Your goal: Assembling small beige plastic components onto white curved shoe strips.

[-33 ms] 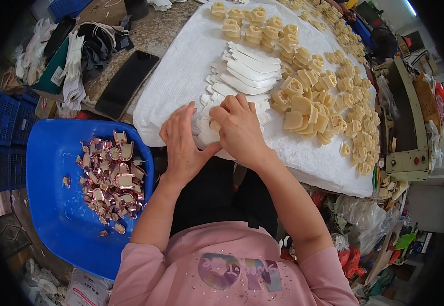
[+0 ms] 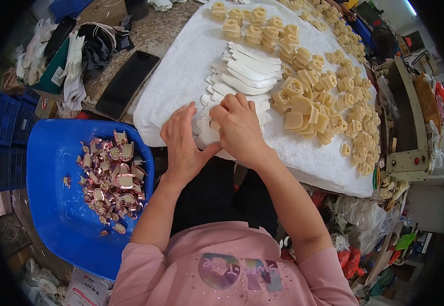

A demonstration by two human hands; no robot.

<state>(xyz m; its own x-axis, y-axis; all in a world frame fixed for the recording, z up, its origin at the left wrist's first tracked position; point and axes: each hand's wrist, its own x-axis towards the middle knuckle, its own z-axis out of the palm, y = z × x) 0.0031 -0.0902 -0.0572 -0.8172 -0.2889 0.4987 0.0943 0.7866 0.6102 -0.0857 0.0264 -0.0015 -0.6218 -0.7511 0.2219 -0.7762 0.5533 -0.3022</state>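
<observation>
My right hand [image 2: 243, 128] bends over the near edge of a white cloth [image 2: 168, 81], its fingers closed in a pinch. A small beige piece [image 2: 214, 125] shows at its fingertips, mostly hidden. Beside it, my left hand [image 2: 182, 145] is held with fingers raised and thumb apart, the thumb pointing toward the right hand. Under and beyond the hands lie overlapping white curved strips [image 2: 252, 71]. To their right sit many hollow beige moulded pieces [image 2: 293, 86] and a cluster of flat rounded beige pieces [image 2: 303, 115].
At the left stands a blue plastic tub [image 2: 54, 204] with shiny pink-and-beige curved parts [image 2: 115, 178]. A black phone [image 2: 127, 84] rests on the worn tabletop beside the cloth. Farther right is a pale green machine [image 2: 410, 153]; plastic bags [image 2: 364, 219] are heaped below it.
</observation>
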